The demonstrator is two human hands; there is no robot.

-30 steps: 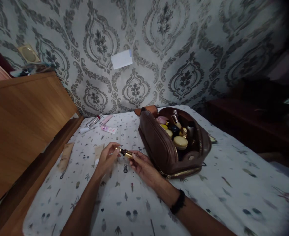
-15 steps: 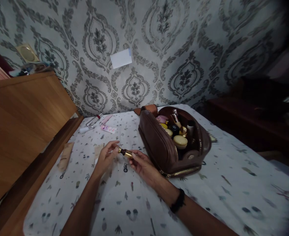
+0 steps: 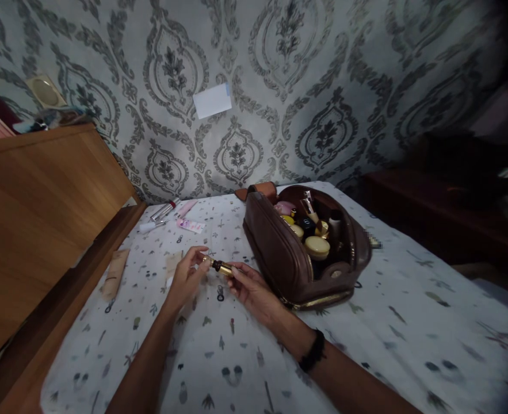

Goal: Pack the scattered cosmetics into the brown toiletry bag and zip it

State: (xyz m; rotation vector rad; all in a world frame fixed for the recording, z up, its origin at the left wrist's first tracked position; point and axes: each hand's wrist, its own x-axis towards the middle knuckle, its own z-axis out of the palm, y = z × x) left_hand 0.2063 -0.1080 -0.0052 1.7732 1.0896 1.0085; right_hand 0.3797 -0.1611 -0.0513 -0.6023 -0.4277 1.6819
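My right hand (image 3: 254,293) pinches the gold end of a small dark-and-gold cosmetic tube (image 3: 222,268). At the tube's other end, the fingertips of my left hand (image 3: 188,273) close on its gold part. The tube lies nearly level between both hands, above the patterned white cloth. Just right of my hands stands a brown bag (image 3: 275,241), unzipped, holding a round cream compact (image 3: 317,248), brushes and several other cosmetics. A beige flat item (image 3: 172,264) lies partly hidden behind my left hand.
At the left of the cloth (image 3: 210,356) lies a beige tube (image 3: 115,273). Farther back are a pink-and-white tube (image 3: 191,225), a clear tube with a red band (image 3: 163,211) and a white-handled item (image 3: 150,227). A wooden panel (image 3: 50,213) borders the left side.
My left fingers have shifted very slightly to the left at the tube's end. My right hand and the bag look almost the same.
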